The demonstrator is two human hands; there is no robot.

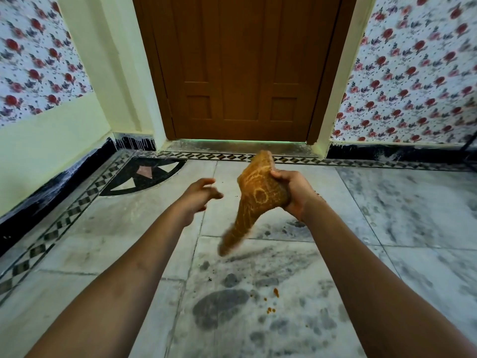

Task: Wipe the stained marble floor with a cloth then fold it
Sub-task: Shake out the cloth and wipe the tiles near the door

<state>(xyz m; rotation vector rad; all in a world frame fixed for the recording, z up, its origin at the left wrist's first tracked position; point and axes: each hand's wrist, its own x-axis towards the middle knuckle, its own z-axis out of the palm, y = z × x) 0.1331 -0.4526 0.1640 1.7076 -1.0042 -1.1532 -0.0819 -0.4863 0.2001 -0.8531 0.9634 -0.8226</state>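
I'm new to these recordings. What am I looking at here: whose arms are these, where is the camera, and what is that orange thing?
There is no machine: a person wears one camera on the head, looking forward and down, so both bare arms reach into view. The right hand grips a bunched orange patterned cloth, held above the marble floor, its lower end blurred. The left hand is empty, fingers spread, apart from the cloth. On the floor lie dark smudges and small orange spots. Ahead is a closed wooden door.

Open marble floor lies ahead and to both sides. A closed wooden door and walls block the far end.
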